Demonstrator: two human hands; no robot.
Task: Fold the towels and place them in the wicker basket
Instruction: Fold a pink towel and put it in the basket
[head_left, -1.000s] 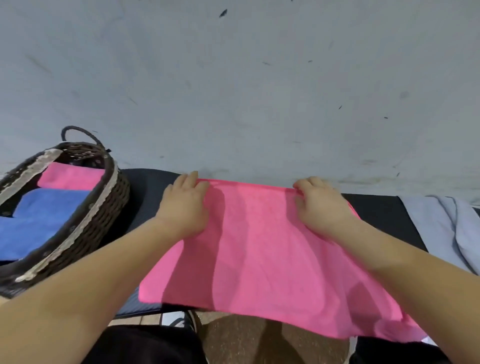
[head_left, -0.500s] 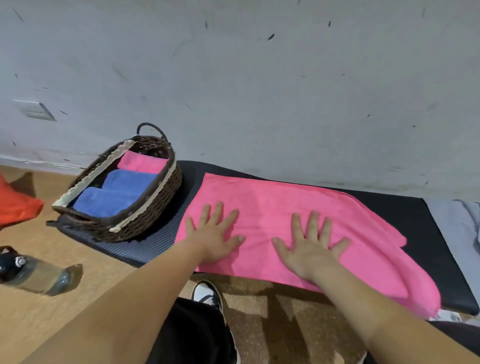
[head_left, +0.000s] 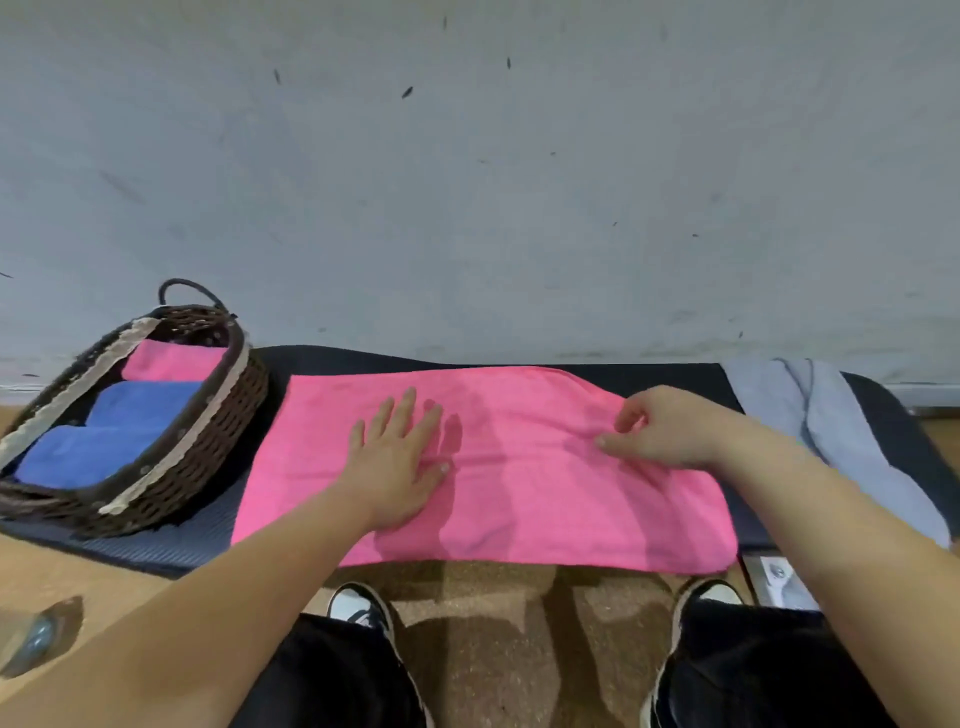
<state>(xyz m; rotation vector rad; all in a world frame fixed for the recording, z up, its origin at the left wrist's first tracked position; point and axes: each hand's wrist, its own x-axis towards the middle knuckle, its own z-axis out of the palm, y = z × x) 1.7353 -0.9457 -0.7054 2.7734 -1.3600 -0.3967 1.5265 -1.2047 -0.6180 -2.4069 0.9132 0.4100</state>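
Observation:
A pink towel (head_left: 524, 467) lies spread as a long band on the dark mat (head_left: 197, 535), its near edge hanging slightly over the mat's front. My left hand (head_left: 400, 462) presses flat on the towel left of its middle, fingers spread. My right hand (head_left: 670, 428) rests on the towel's right part with fingers half curled and thumb apart; no fabric is lifted. The wicker basket (head_left: 208, 441) stands on the mat's left end. In it lie a folded pink towel (head_left: 174, 361) and two folded blue towels (head_left: 104, 441).
A grey towel (head_left: 826, 426) lies crumpled on the mat's right end. The wall rises directly behind the mat. A clear bottle (head_left: 36, 639) lies on the wooden floor at lower left. My legs and shoes (head_left: 363, 613) are close in front of the mat.
The towel's far edge was first held by both hands, then they lay flat on it. Now the right hand has slid right and curled; the left stays flat near the middle.

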